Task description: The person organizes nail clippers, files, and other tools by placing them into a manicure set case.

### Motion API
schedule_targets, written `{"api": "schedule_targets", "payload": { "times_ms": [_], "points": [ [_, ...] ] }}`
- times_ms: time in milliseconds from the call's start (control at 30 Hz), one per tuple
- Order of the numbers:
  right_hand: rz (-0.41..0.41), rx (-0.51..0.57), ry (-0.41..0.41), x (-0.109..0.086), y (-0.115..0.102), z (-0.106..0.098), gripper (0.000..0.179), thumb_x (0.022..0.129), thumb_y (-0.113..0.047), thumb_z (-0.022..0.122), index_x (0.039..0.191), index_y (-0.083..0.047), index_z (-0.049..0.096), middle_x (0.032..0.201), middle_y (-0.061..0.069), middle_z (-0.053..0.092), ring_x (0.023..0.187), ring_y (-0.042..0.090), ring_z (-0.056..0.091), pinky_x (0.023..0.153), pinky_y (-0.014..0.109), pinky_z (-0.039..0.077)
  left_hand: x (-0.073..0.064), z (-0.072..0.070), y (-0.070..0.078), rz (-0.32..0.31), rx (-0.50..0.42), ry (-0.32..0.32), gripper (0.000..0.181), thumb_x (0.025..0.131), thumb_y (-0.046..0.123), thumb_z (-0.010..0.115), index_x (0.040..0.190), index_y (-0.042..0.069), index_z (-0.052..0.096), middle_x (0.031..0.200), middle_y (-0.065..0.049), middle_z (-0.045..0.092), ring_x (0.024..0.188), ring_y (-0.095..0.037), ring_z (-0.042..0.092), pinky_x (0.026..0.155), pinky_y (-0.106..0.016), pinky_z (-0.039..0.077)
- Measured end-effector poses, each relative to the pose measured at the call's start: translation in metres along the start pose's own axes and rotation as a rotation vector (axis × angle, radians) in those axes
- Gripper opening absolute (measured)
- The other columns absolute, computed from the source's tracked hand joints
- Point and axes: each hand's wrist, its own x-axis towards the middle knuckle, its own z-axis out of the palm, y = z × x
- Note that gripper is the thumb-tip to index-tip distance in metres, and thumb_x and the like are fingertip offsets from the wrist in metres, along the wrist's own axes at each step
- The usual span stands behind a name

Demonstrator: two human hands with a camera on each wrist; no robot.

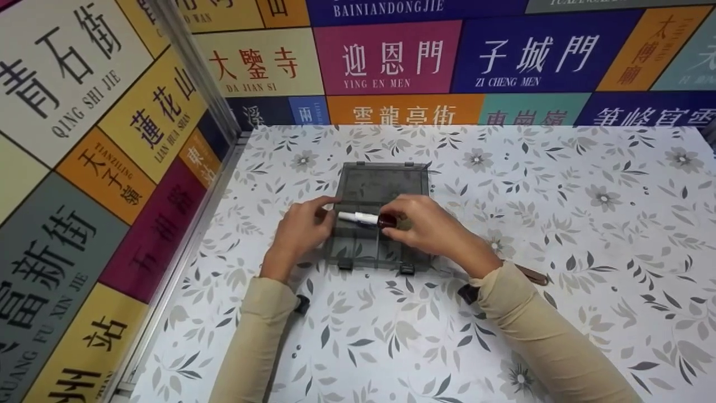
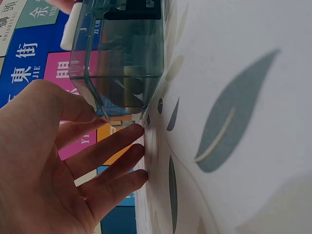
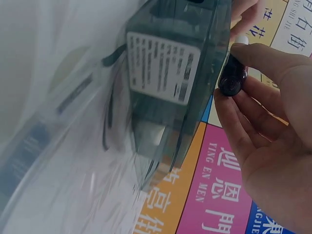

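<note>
A smoky see-through plastic box [image 1: 386, 182] with inner dividers lies closed on the table. Above its lid, my right hand [image 1: 430, 226] pinches the dark red end of a slim white pen-like tube [image 1: 366, 218] between thumb and fingers. The tube's narrow white end points left, towards my left hand [image 1: 302, 226]. In the left wrist view, the thumb and index finger of my left hand [image 2: 53, 156] touch the box corner, while the other fingers stretch out beside it. The right wrist view shows the tube's dark round end [image 3: 230, 87] and a printed label [image 3: 163, 66] on the box.
A brown strip-like object [image 1: 531, 274] lies on the table past my right forearm, partly hidden by the sleeve. Clear plastic with a blue patch [image 3: 29, 146] shows blurred in the right wrist view. Panels with large lettering [image 1: 386, 59] stand behind the flower-patterned tabletop [image 1: 559, 224] and to its left.
</note>
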Motion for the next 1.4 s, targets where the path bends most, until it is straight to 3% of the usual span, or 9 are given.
{"api": "schedule_targets", "payload": {
  "times_ms": [767,1067,1400],
  "points": [
    [-0.01,-0.042,-0.035,0.031,-0.007,0.021,0.033,0.1,-0.021,0.079,0.129,-0.004,0.078,0.122,0.013,0.075,0.114,0.032,0.071,0.101,0.05,0.058,0.0,-0.001,0.002,-0.001,-0.001,-0.012,0.038,0.107,0.028,0.06,0.143,0.03,0.072,0.115,-0.005,0.082,0.101,-0.021,0.077,0.089,-0.048,0.06],
    [-0.019,-0.049,-0.042,0.036,-0.009,0.026,0.033,0.099,-0.021,0.081,0.126,-0.004,0.078,0.12,0.013,0.075,0.113,0.033,0.071,0.101,0.05,0.058,0.001,0.0,0.001,-0.015,0.01,-0.017,0.038,0.107,0.031,0.06,0.144,0.031,0.071,0.112,-0.002,0.082,0.093,-0.018,0.076,0.084,-0.046,0.06],
    [-0.022,-0.029,-0.015,0.032,-0.009,0.019,0.033,0.098,-0.016,0.081,0.128,-0.003,0.077,0.123,0.013,0.076,0.115,0.032,0.073,0.1,0.05,0.058,-0.001,-0.001,0.0,-0.008,0.01,-0.01,0.038,0.108,0.03,0.06,0.145,0.031,0.07,0.115,-0.004,0.082,0.098,-0.019,0.076,0.086,-0.046,0.06]
  ]
}}
